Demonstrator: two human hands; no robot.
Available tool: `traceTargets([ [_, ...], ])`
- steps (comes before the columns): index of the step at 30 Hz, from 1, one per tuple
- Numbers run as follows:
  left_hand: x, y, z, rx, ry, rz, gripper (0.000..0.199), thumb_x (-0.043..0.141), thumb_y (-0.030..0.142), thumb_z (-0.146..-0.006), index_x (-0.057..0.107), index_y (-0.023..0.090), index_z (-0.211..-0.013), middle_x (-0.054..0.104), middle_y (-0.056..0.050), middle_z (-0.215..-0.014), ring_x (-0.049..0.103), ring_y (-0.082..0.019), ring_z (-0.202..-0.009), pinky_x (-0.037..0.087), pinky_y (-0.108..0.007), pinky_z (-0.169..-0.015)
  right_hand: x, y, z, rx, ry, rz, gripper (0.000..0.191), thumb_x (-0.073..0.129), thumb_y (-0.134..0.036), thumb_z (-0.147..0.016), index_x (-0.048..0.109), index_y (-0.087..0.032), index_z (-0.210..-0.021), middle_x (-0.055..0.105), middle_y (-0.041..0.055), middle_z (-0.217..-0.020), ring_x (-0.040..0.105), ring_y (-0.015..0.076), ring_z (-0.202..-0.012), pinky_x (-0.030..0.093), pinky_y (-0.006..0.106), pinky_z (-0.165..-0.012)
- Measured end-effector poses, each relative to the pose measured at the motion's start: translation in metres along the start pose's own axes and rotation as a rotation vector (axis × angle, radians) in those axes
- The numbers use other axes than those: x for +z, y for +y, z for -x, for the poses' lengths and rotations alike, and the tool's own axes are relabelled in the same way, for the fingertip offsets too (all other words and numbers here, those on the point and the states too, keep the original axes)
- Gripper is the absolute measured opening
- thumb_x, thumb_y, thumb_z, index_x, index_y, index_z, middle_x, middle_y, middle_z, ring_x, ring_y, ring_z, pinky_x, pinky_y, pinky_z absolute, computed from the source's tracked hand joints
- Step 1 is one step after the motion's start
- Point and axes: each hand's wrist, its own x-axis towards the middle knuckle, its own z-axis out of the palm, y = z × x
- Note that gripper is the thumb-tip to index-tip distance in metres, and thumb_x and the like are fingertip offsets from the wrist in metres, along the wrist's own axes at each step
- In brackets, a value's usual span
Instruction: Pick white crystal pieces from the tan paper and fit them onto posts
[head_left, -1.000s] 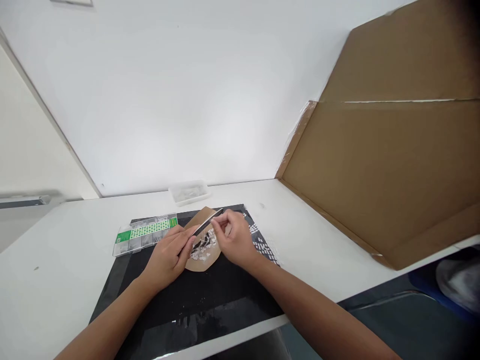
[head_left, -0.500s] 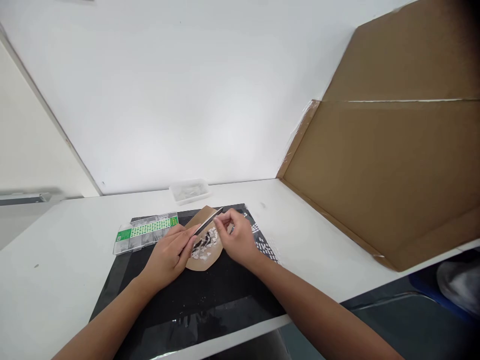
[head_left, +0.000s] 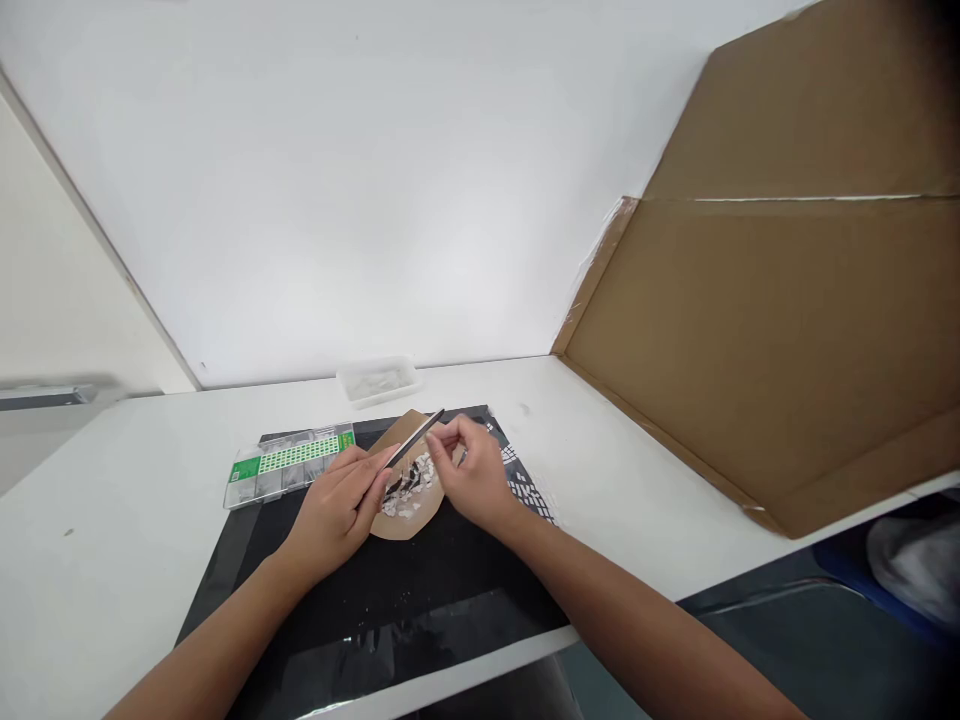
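Observation:
My left hand (head_left: 341, 510) is closed on a thin dark strip with a pale edge (head_left: 415, 438), which slants up to the right. Close to the strip's upper end, my right hand (head_left: 471, 470) is pinched, thumb against fingertips; whatever lies between them is too small to make out. Beneath both hands is a piece of brown paper (head_left: 405, 527) bearing small white and dark scraps (head_left: 411, 485). The paper lies on a black mat (head_left: 420, 585).
A clear compartment case with a green label (head_left: 289, 466) rests at the mat's left. Small white pieces (head_left: 529, 492) lie along its right edge. Behind stands a translucent tray (head_left: 379, 382). Cardboard (head_left: 750, 330) rises at the right, against a white wall (head_left: 360, 180).
The strip has turned slightly in my left hand, its upper end a little higher and its dark side showing more. Both hands otherwise keep nearly the same place.

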Motion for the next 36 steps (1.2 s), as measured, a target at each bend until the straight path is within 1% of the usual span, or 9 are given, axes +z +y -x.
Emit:
traceTargets([
  [3, 0.0, -0.001, 0.0, 0.0, -0.003, 0.029, 0.038, 0.047, 0.021, -0.102, 0.057, 0.016, -0.139, 0.067, -0.006, -0.083, 0.057, -0.021, -0.088, 0.05, -0.034, -0.079, 0.009, -0.014, 0.012, -0.113, -0.114, -0.012, 0.015, 0.061, -0.026, -0.092, 0.057, -0.022, -0.078, 0.066, -0.001, -0.071, 0.062, 0.0153, -0.065, 0.048, 0.032, -0.073],
  [5, -0.001, -0.001, -0.001, 0.001, -0.006, 0.047, 0.038, 0.047, 0.02, -0.102, 0.057, 0.018, -0.139, 0.064, -0.004, -0.078, 0.057, -0.021, -0.087, 0.05, -0.035, -0.079, 0.012, -0.019, 0.015, -0.136, -0.13, -0.001, 0.013, 0.061, -0.024, -0.091, 0.058, -0.022, -0.079, 0.066, -0.002, -0.071, 0.062, 0.0148, -0.065, 0.047, 0.035, -0.079],
  [13, 0.0, -0.001, 0.002, -0.048, 0.0, 0.045, 0.04, 0.047, 0.022, -0.103, 0.055, 0.016, -0.141, 0.067, -0.007, -0.086, 0.057, -0.021, -0.089, 0.05, -0.035, -0.079, -0.003, 0.005, -0.006, 0.042, 0.052, 0.024, 0.014, 0.061, -0.03, -0.092, 0.06, -0.021, -0.081, 0.069, 0.0013, -0.074, 0.063, 0.0162, -0.065, 0.048, 0.029, -0.062],
  [19, -0.002, -0.002, 0.0, 0.001, -0.013, 0.043, 0.039, 0.045, 0.022, -0.103, 0.056, 0.017, -0.14, 0.066, -0.005, -0.08, 0.057, -0.021, -0.087, 0.05, -0.036, -0.08, 0.008, -0.017, 0.013, -0.139, -0.109, 0.049, 0.015, 0.06, -0.026, -0.093, 0.057, -0.022, -0.078, 0.064, -0.002, -0.07, 0.061, 0.0151, -0.066, 0.046, 0.036, -0.081],
  [21, -0.003, -0.002, 0.0, 0.011, -0.014, 0.042, 0.039, 0.045, 0.023, -0.103, 0.057, 0.017, -0.14, 0.067, -0.005, -0.081, 0.058, -0.021, -0.087, 0.05, -0.036, -0.08, 0.009, -0.021, 0.014, -0.154, -0.122, 0.067, 0.014, 0.06, -0.026, -0.092, 0.057, -0.022, -0.079, 0.064, -0.0021, -0.07, 0.06, 0.0152, -0.066, 0.045, 0.037, -0.084],
  [23, -0.003, -0.002, -0.001, 0.001, -0.012, 0.04, 0.039, 0.044, 0.023, -0.104, 0.056, 0.016, -0.14, 0.068, -0.006, -0.082, 0.059, -0.021, -0.088, 0.051, -0.036, -0.081, 0.006, -0.017, 0.01, -0.12, -0.09, 0.085, 0.014, 0.06, -0.026, -0.092, 0.058, -0.022, -0.079, 0.065, -0.0009, -0.071, 0.061, 0.0158, -0.066, 0.046, 0.036, -0.082],
  [27, -0.004, -0.001, -0.001, -0.021, -0.023, 0.046, 0.04, 0.044, 0.022, -0.104, 0.055, 0.013, -0.141, 0.069, -0.008, -0.084, 0.059, -0.021, -0.089, 0.05, -0.036, -0.08, -0.006, 0.003, -0.006, 0.013, 0.018, 0.046, 0.015, 0.061, -0.03, -0.093, 0.059, -0.021, -0.081, 0.068, 0.0014, -0.073, 0.062, 0.0166, -0.065, 0.047, 0.031, -0.066],
  [29, -0.004, -0.001, 0.0, -0.025, -0.03, 0.05, 0.04, 0.044, 0.022, -0.104, 0.054, 0.013, -0.141, 0.069, -0.008, -0.086, 0.059, -0.021, -0.089, 0.05, -0.036, -0.08, -0.007, 0.007, -0.008, 0.028, 0.035, 0.035, 0.015, 0.061, -0.031, -0.093, 0.059, -0.021, -0.082, 0.068, 0.0017, -0.074, 0.063, 0.0168, -0.066, 0.047, 0.03, -0.063],
  [36, -0.005, -0.001, -0.001, -0.008, -0.017, 0.071, 0.039, 0.044, 0.022, -0.104, 0.055, 0.018, -0.141, 0.067, -0.006, -0.085, 0.058, -0.02, -0.087, 0.05, -0.035, -0.079, 0.012, -0.02, 0.015, -0.182, -0.138, 0.08, 0.013, 0.06, -0.026, -0.092, 0.057, -0.022, -0.08, 0.064, -0.0015, -0.07, 0.061, 0.0156, -0.066, 0.045, 0.037, -0.083],
])
